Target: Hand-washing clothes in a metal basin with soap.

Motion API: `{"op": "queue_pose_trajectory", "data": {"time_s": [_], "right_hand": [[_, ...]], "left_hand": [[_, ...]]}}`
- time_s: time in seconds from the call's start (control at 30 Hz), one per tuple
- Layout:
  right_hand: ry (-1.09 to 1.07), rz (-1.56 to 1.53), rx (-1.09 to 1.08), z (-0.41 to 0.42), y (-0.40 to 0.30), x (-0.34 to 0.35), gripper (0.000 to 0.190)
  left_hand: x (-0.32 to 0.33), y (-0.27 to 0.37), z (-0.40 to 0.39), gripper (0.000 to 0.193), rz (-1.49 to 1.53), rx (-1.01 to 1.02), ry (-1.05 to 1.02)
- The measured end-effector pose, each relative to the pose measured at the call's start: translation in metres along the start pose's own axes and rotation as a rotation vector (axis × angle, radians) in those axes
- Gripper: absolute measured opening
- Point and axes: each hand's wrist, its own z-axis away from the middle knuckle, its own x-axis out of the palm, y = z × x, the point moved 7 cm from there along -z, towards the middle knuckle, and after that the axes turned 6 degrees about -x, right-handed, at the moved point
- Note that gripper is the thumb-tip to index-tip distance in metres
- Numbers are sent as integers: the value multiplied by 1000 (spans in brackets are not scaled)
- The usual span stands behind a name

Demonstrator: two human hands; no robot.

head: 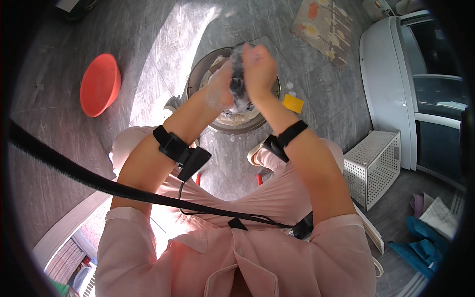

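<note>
A dark, soapy cloth [238, 80] is held between my two hands above a round basin [200, 68] on the floor. My left hand [220, 87] is at the cloth's left side, with white suds on its skin. On the cloth's other side, my right hand [259, 70] is curled against it, somewhat blurred. Pale, wet fabric [235, 119] lies in the basin below. Just right of the basin rests a yellow block [293, 103], perhaps a bar of soap, with a little foam beside it on the floor.
A red plastic basin [100, 85] stands at the left. To the right are a white perforated basket [371, 169] on its side and a white appliance [387, 92]. A patterned mat [322, 29] lies at the upper right, teal cloth [423, 245] at the lower right. A black strap [111, 185] crosses the view.
</note>
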Motion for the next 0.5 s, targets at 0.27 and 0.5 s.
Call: {"op": "queue_pose_trajectory", "data": {"time_s": [0.27, 0.5], "right_hand": [[-80, -136, 102, 29, -43, 15, 34], [-17, -38, -61, 26, -41, 11, 36]], "left_hand": [[-43, 18, -3, 33, -136, 148, -294], [-48, 16, -10, 26, -212, 170, -142]]}}
